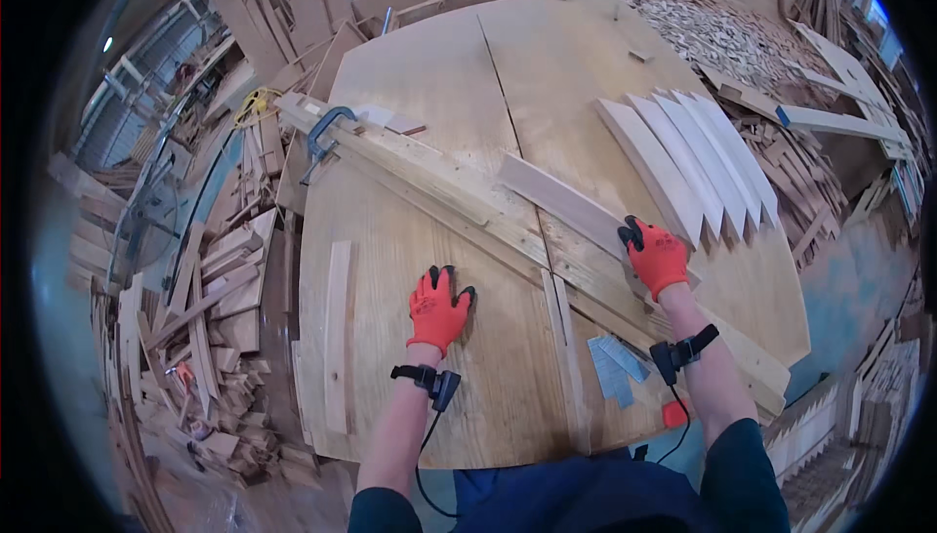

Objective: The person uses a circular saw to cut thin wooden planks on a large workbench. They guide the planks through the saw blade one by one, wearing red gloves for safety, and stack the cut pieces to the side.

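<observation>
My right hand (pixel 654 255), in a red and black work glove, grips the near end of a flat pale wooden board (pixel 561 199). That board lies slantwise along a long timber beam (pixel 459 199) that crosses the table. My left hand (pixel 439 310), gloved the same way, is over the bare tabletop with its fingers apart and nothing in it. To its left lies a narrow wooden strip (pixel 338 338). A blue clamp (pixel 327 135) holds the beam's far left end. Several pale boards with pointed near ends (pixel 688 167) lie side by side beyond my right hand.
The wooden table (pixel 410 74) has a dark seam across it. Thin strips (pixel 571 367), grey-blue sheets (pixel 617 367) and a red object (pixel 675 413) lie near its front edge. Offcut heaps (pixel 229 377) flank the table on the left, with a big scrap pile (pixel 722 35) at the far right.
</observation>
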Action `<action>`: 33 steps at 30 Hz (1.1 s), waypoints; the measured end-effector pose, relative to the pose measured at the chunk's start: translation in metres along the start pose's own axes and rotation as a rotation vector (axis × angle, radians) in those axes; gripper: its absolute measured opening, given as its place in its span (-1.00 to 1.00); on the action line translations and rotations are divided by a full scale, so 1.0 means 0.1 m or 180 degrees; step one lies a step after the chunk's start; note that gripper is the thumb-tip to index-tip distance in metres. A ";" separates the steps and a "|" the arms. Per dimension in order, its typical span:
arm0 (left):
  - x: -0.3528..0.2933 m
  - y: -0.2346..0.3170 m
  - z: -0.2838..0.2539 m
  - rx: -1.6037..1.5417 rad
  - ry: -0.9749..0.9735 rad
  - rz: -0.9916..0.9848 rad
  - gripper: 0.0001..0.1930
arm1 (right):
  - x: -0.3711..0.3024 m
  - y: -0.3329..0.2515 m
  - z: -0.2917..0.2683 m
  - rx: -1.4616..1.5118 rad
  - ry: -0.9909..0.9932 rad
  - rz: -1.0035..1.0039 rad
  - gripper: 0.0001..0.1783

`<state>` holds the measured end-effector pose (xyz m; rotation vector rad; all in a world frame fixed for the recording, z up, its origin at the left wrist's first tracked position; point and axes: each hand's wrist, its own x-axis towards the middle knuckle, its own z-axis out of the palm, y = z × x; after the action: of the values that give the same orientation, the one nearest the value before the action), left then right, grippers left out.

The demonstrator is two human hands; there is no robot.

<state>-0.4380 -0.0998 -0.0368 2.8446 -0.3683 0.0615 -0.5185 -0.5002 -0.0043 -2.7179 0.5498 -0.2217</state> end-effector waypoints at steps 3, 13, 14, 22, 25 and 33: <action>0.03 -0.19 0.17 0.0327 0.0336 0.0165 -0.33 | 0.07 0.14 0.10 -0.0261 -0.0006 0.0056 -0.51; 0.08 -0.06 0.21 0.0121 0.0482 0.0048 -0.35 | 0.31 0.33 0.33 -0.0426 -0.0126 -0.0476 -0.41; 0.10 -0.06 0.19 0.0130 0.0470 0.0049 -0.35 | 0.33 0.19 0.39 -0.0345 -0.0130 -0.0545 -0.40; 0.11 -0.13 0.19 0.0105 0.0518 0.0019 -0.35 | 0.36 -0.16 0.57 0.0091 0.0334 -0.0238 -0.43; 0.12 -0.09 0.16 0.0093 0.0492 0.0016 -0.35 | 0.30 -0.01 0.51 0.0126 0.0279 -0.0304 -0.43; 0.24 -0.06 0.17 0.0078 0.0554 0.0021 -0.37 | 0.33 0.04 0.58 -0.0006 0.0365 -0.0231 -0.46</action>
<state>-0.4126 -0.1048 -0.0530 2.8345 -0.3416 0.3148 -0.4770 -0.4989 -0.0571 -2.7423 0.4830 -0.3982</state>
